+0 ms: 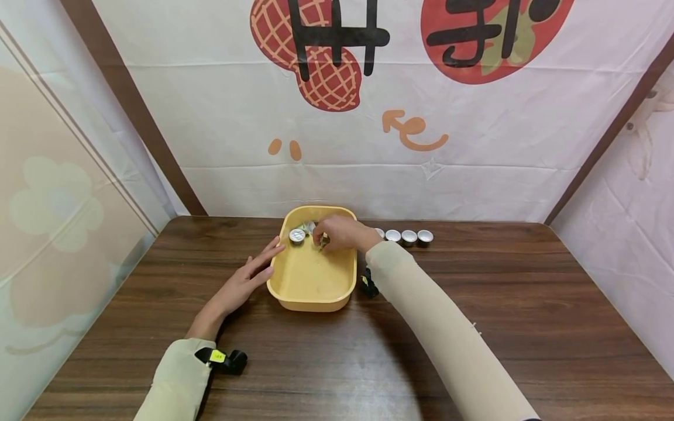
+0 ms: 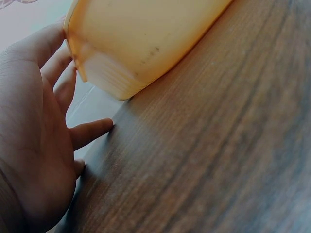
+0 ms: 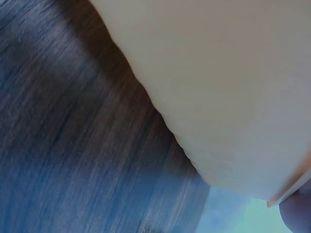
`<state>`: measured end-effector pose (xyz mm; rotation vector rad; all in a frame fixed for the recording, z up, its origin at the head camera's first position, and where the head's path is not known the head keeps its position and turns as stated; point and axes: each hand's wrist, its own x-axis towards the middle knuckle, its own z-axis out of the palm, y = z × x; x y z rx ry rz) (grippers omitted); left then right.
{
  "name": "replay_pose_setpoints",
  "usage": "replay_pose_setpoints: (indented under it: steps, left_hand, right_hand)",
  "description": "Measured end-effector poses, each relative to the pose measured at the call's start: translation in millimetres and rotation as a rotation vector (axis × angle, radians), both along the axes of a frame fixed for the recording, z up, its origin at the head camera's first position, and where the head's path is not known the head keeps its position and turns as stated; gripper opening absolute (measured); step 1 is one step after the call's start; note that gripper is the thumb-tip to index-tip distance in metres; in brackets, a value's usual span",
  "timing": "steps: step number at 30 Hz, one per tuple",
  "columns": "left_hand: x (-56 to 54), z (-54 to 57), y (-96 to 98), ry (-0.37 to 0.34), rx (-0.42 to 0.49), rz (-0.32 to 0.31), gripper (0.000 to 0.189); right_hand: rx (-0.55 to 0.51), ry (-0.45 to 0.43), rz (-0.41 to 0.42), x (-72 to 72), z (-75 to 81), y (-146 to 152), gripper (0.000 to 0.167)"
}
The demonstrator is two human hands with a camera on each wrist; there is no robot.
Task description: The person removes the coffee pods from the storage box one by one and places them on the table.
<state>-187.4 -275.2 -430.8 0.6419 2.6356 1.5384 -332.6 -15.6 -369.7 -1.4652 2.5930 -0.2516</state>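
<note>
A yellow plastic basin (image 1: 313,286) stands on the table near the back edge. My left hand (image 1: 244,283) lies along its left side, fingers spread and fairly straight, some fingertips at the rim; the left wrist view shows these fingers (image 2: 58,63) against the basin's outside. Over the right rim reaches my right hand (image 1: 339,231), its fingers curled down inside and pinching a small greenish-gold piece (image 1: 324,240), partly hidden by the hand. Left of it in the basin sit a small round foil-topped cup (image 1: 297,235) and a shiny crumpled bit (image 1: 308,227).
Several small round cups with silvery tops (image 1: 409,236) stand in a row right of the basin, the nearest partly behind my right wrist. Behind the brown wooden table (image 1: 489,292) hangs a white printed cloth (image 1: 474,175).
</note>
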Motion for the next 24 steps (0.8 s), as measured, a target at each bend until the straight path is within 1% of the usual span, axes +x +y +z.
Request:
replay_pose_setpoints:
  steps: [3,7,11,15,20,24]
  left_hand:
    - [-0.1,0.5,0.8,0.012,0.004,-0.005,0.051]
    - [0.6,0.7,1.4,0.017,0.015,-0.007,0.051]
    - [1.3,0.6,1.4,0.018,0.025,-0.005,0.051]
    - [1.8,0.8,2.0,0.010,0.013,-0.003,0.051]
    - [2.3,1.1,1.5,0.000,-0.003,0.001,0.051]
    - [2.4,0.6,0.0,-0.003,0.003,0.006,0.051]
  right_hand:
    - [-0.001,-0.006,-0.004,0.5,0.7,0.9,0.014]
    - [-0.035,0.001,0.019,0.0,1.3,3.3,0.014]
    - [-0.091,0.004,0.050,-0.8,1.9,6.7,0.014]
    - [-0.153,0.002,0.081,-0.5,1.8,11.1,0.015]
    - [-0.246,-0.040,0.087,3.3,2.4,17.0,0.015]
    - [-0.331,-0.056,0.074,6.7,3.7,20.3,0.015]
